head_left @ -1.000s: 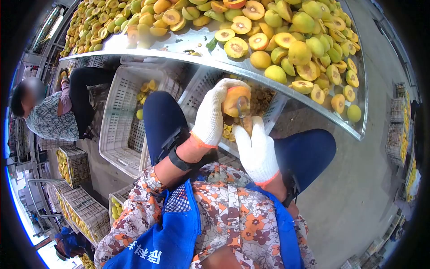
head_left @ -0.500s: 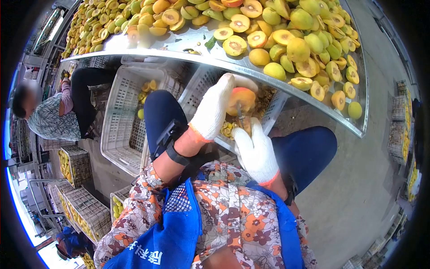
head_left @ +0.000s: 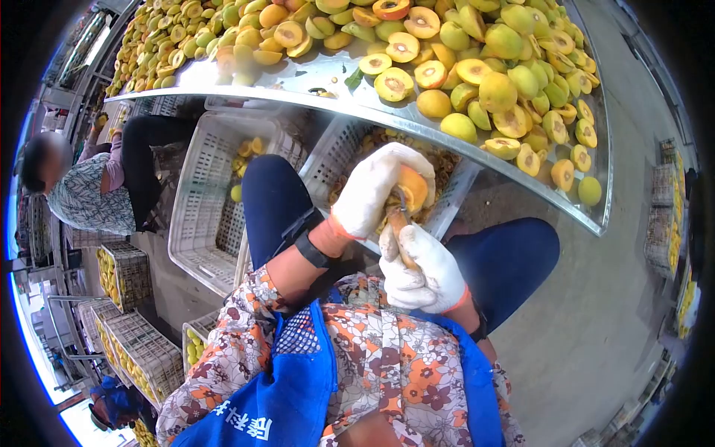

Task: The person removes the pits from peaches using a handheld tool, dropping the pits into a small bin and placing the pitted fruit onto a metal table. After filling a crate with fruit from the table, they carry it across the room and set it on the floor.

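Note:
My left hand [head_left: 370,188], in a white knit glove, is closed around a peach half [head_left: 414,189] whose orange cut face shows toward the right. My gloved right hand [head_left: 426,270] grips a pitting tool by its wooden handle [head_left: 400,223]. The tool's short metal end touches the cut side of the peach; its exact tip is hard to make out. Below both hands stands a white crate [head_left: 449,210] with pit scraps and fruit trimmings in it, between my knees.
A metal table [head_left: 298,93] heaped with halved peaches [head_left: 499,89] spans the front. Left of my knee is a white crate [head_left: 195,212] with a few peach pieces. Another person [head_left: 93,186] sits further left, near stacked fruit crates [head_left: 134,350].
My left hand has turned the peach half, so its cut face now points more to the right. My right hand has rolled over, showing its curled fingers, with the tool still against the fruit.

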Motion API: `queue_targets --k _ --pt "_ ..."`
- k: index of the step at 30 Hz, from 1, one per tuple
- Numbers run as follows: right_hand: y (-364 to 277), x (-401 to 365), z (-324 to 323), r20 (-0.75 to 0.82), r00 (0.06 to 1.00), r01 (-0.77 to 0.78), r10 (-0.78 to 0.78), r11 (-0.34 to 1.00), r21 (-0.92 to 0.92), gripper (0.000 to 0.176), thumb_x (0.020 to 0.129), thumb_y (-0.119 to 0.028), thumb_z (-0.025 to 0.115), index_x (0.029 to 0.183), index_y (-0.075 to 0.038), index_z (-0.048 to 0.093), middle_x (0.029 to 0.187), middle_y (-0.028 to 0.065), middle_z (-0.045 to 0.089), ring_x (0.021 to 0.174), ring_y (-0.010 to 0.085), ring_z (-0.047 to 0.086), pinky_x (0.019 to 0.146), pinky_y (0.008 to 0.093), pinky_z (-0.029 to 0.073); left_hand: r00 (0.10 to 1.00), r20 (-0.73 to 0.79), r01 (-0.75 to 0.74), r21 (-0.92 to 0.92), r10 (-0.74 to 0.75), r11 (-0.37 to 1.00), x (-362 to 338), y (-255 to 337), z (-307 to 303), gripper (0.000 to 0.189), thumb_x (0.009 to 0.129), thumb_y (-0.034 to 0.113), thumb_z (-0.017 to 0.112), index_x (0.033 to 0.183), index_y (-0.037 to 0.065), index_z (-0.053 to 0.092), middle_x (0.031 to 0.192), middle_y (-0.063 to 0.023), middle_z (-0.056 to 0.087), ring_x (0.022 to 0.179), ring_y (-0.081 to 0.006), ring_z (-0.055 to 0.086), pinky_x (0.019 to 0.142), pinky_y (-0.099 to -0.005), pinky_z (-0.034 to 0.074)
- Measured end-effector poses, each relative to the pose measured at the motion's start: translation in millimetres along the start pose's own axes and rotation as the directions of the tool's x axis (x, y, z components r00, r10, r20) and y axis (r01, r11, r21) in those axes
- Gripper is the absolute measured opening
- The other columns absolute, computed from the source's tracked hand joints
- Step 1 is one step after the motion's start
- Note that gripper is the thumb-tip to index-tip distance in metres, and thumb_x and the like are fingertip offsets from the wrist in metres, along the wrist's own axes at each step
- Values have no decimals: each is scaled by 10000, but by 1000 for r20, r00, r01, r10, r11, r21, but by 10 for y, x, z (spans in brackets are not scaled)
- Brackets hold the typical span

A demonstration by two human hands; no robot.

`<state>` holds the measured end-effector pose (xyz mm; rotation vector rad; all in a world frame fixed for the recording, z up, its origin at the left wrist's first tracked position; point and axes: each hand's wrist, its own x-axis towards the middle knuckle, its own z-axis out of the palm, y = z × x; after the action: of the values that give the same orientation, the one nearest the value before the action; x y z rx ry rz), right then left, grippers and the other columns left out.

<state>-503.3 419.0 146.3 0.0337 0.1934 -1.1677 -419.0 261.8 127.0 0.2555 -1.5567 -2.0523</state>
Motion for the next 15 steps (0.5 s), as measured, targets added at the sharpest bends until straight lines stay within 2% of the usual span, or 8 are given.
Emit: queue_targets --k 3,5,6,9,10,11,13,15 --pt "-61 27 103 44 998 -37 40 998 -60 235 1070 -343 514 1064 -115 568 608 -38 405 418 42 313 363 218 235 994 -106 -2 59 8 998 -47 130 -61 503 1072 480 403 1135 29 616 994 -99 668 901 -165 647 822 -304 526" --pt "9 19 174 -57 997 -62 50 971 -232 224 1071 -316 514 1027 -100 550 618 -40 403 419 51 327 373 226 246 922 -348 -65 -577 -173 814 81 232 -260 551 1043 578 411 1100 69 616 913 -97 666 701 -174 629 539 -281 489" --pt "6 12 132 -106 994 -33 0 950 -309 225 1053 -319 550 1042 -94 542 635 -29 427 425 52 336 372 225 251 730 -657 -102 -377 -188 921 149 403 -407 538 1037 579 424 1066 81 625 876 -94 662 603 -162 586 454 -265 414" --pt "-26 6 -52 -276 954 -27 -117 883 -468 205 1034 -290 580 1037 -95 516 650 -18 452 430 57 345 372 226 255 621 -738 164 453 265 877 19 717 -1350 428 1005 459 568 1083 52 672 893 -84 673 689 -189 636 607 -283 525" --pt "5 14 -115 -404 895 -56 -190 851 -523 174 1034 -258 574 1017 -101 500 649 -18 452 429 62 344 372 228 255 762 -560 430 813 325 392 -106 890 -1579 370 965 404 626 1112 74 707 973 -82 708 850 -257 694 778 -334 560" --pt "48 38 -177 -401 896 -51 -188 856 -515 174 1034 -258 574 1017 -101 500 649 -18 452 429 62 344 372 228 255 861 -259 462 757 437 -463 -116 972 -1627 325 926 375 659 1097 106 727 1033 -104 727 935 -322 695 850 -372 549" --pt "104 104 -248 -459 867 -109 -192 827 -552 149 1027 -220 562 979 -114 469 646 -17 451 429 69 344 369 233 252 884 -197 391 809 425 -439 34 918 -1640 354 906 390 680 1130 121 726 1118 -145 719 1029 -368 672 914 -429 525" --pt "121 165 -302 -489 850 -154 -197 794 -588 165 1025 -234 570 968 -119 465 645 -15 454 426 76 354 375 244 264 890 -387 380 922 242 79 414 736 -1332 346 903 396 685 1133 141 727 1164 -151 705 1090 -361 653 936 -442 509"
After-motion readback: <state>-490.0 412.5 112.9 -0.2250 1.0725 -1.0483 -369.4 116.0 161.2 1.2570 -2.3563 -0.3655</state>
